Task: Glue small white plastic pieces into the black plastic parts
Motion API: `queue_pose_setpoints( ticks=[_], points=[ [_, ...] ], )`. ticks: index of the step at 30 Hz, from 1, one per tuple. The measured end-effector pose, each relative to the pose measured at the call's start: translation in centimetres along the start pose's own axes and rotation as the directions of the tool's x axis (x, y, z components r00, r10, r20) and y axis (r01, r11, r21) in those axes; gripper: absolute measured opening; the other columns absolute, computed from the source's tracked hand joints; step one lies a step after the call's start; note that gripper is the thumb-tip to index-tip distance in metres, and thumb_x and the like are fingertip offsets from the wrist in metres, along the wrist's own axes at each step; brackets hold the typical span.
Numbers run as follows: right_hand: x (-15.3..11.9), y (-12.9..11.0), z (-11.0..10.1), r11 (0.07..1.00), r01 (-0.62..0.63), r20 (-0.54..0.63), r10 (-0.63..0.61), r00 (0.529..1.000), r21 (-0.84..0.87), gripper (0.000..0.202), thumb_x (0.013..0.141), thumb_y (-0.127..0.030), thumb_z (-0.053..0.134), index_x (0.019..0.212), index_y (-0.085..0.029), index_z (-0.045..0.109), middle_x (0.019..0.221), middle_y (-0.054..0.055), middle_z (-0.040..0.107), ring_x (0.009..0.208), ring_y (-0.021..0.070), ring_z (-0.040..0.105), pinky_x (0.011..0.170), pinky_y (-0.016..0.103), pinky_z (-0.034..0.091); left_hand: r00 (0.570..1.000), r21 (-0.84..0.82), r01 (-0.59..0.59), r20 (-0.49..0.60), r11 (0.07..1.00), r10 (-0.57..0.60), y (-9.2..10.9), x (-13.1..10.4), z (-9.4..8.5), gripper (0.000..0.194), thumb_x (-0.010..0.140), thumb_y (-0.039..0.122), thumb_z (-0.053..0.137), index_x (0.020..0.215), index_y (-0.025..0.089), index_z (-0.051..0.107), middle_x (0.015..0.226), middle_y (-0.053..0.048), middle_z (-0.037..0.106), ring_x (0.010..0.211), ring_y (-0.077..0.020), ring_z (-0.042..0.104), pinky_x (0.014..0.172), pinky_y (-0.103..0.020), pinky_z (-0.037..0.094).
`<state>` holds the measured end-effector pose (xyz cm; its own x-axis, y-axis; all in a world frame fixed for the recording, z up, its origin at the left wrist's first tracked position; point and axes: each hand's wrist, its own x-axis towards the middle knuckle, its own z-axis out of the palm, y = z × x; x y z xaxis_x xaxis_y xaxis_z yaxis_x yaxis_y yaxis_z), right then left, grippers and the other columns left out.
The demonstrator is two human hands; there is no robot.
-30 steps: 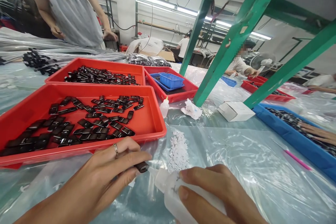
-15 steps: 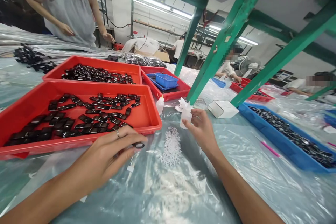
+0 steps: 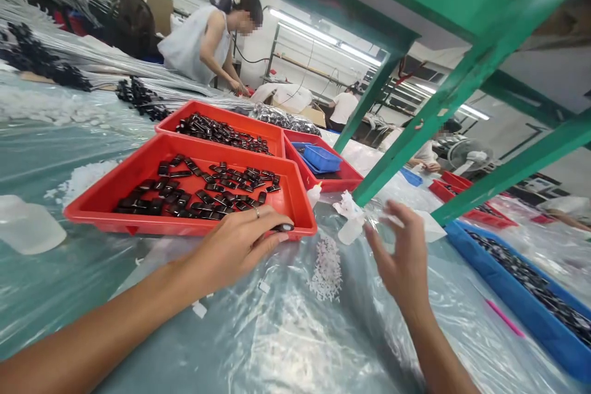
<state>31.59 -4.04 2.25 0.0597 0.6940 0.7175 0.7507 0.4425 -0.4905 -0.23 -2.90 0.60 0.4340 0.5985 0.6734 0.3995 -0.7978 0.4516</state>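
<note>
My left hand (image 3: 247, 240) pinches a small glossy black part (image 3: 282, 228) with an oval end, just over the front right rim of the near red tray (image 3: 295, 197). Many similar black parts lie in that tray. My right hand (image 3: 401, 252) is open and empty, fingers apart and blurred. Beside its fingertips stands a translucent white bottle (image 3: 351, 229), with crumpled white tissue (image 3: 347, 204) about its top. A smaller squeeze bottle (image 3: 314, 194) with a pale yellow tip stands near the tray corner. Between my hands lies a pile of tiny white pieces (image 3: 325, 271) on plastic film.
More red trays (image 3: 277, 135) adjoin at the back, one holding small blue trays (image 3: 323, 159). Green posts (image 3: 443, 98) slant up from the table. At right are a blue tray (image 3: 521, 295) of dark parts and a pink pen-like stick (image 3: 505, 318). Several co-workers are beyond.
My right hand has let go of the white bottle and moved right, opening. My left hand still holds the black part, now nearer the tray's rim. The view has swung left.
</note>
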Motion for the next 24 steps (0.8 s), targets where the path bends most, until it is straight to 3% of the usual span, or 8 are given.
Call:
queue_pose_setpoints(
  ticks=[2, 4, 6, 9, 14, 17, 20, 24],
  points=[
    [-1.7, -3.7, 0.8, 0.977, 0.205, 0.292, -0.213, 0.932, 0.058, 0.018, 0.108, -0.027, 0.062, 0.126, -0.027, 0.066, 0.114, 0.009, 0.070, 0.101, 0.0236, 0.072, 0.090, 0.040, 0.064, 1.000, 0.014, 0.008, -0.001, 1.000, -0.008, 0.1, 0.0, 0.1, 0.027, 0.115, 0.030, 0.047, 0.123, 0.021, 0.072, 0.099, -0.003, 0.075, 0.078, -0.0172, 0.072, 0.071, -0.029, 0.052],
    [-4.0, -6.6, 2.4, 0.954, 0.258, 0.547, -0.299, 0.782, 0.153, 0.023, 0.110, -0.021, 0.058, 0.131, -0.025, 0.067, 0.123, 0.012, 0.072, 0.111, 0.0250, 0.073, 0.096, 0.039, 0.064, 1.000, 0.020, 0.019, 0.010, 1.000, -0.019, 0.2, -0.1, 0.3, 0.027, 0.116, 0.030, 0.046, 0.121, 0.021, 0.071, 0.104, -0.004, 0.077, 0.085, -0.0192, 0.075, 0.072, -0.030, 0.052],
    [-6.0, -8.2, 4.3, 0.928, 0.318, 0.609, -0.369, 0.702, 0.196, 0.024, 0.110, -0.021, 0.059, 0.133, -0.019, 0.067, 0.125, 0.014, 0.072, 0.116, 0.0277, 0.071, 0.101, 0.043, 0.063, 0.999, 0.015, 0.024, 0.023, 1.000, -0.024, 0.3, -0.2, 0.5, 0.028, 0.117, 0.032, 0.044, 0.120, 0.022, 0.070, 0.108, -0.004, 0.078, 0.089, -0.0197, 0.076, 0.074, -0.030, 0.051],
    [-7.8, -8.5, 6.3, 0.890, 0.404, 0.574, -0.447, 0.686, 0.211, 0.015, 0.109, -0.014, 0.058, 0.117, -0.016, 0.070, 0.113, 0.011, 0.075, 0.101, 0.0255, 0.070, 0.093, 0.041, 0.063, 0.999, -0.001, 0.024, 0.034, 1.000, -0.024, 0.4, -0.5, 0.7, 0.029, 0.118, 0.035, 0.042, 0.122, 0.024, 0.068, 0.106, -0.002, 0.077, 0.090, -0.0189, 0.075, 0.077, -0.030, 0.051],
    [-7.6, -7.8, 5.8, 0.881, 0.371, 0.512, -0.473, 0.716, 0.295, 0.016, 0.106, -0.008, 0.060, 0.105, -0.017, 0.073, 0.102, 0.007, 0.075, 0.090, 0.0195, 0.069, 0.083, 0.032, 0.062, 0.998, -0.021, 0.033, 0.048, 0.999, -0.032, 0.5, -1.0, 0.9, 0.027, 0.120, 0.036, 0.040, 0.129, 0.026, 0.063, 0.107, 0.000, 0.074, 0.091, -0.0153, 0.074, 0.079, -0.026, 0.052],
    [-6.2, -7.9, 4.0, 0.893, 0.168, 0.444, -0.362, 0.820, 0.418, 0.010, 0.107, -0.013, 0.066, 0.109, -0.019, 0.074, 0.104, 0.006, 0.076, 0.093, 0.0172, 0.073, 0.085, 0.028, 0.062, 0.996, -0.014, 0.042, 0.078, 0.999, -0.040, 0.8, -1.3, 1.0, 0.026, 0.120, 0.036, 0.040, 0.126, 0.026, 0.063, 0.106, 0.000, 0.074, 0.089, -0.0149, 0.075, 0.073, -0.024, 0.052],
    [-4.9, -8.0, 2.5, 0.871, 0.034, 0.264, -0.186, 0.946, 0.490, 0.013, 0.104, -0.011, 0.069, 0.109, -0.023, 0.074, 0.100, 0.002, 0.078, 0.093, 0.0144, 0.075, 0.086, 0.026, 0.061, 0.991, -0.020, 0.034, 0.129, 0.999, -0.031, 1.2, -1.5, 1.2, 0.026, 0.120, 0.039, 0.041, 0.122, 0.027, 0.064, 0.104, 0.001, 0.075, 0.089, -0.0152, 0.076, 0.073, -0.023, 0.054],
    [-4.7, -8.1, 2.1, 0.860, 0.060, 0.167, -0.166, 0.972, 0.506, 0.016, 0.102, -0.008, 0.072, 0.109, -0.022, 0.076, 0.100, 0.003, 0.080, 0.094, 0.0145, 0.076, 0.087, 0.026, 0.061, 0.975, 0.021, -0.023, 0.221, 1.000, 0.018, 1.8, -2.3, 1.5, 0.032, 0.119, 0.046, 0.040, 0.123, 0.030, 0.067, 0.108, 0.000, 0.079, 0.084, -0.0176, 0.078, 0.070, -0.026, 0.056]
  ],
)
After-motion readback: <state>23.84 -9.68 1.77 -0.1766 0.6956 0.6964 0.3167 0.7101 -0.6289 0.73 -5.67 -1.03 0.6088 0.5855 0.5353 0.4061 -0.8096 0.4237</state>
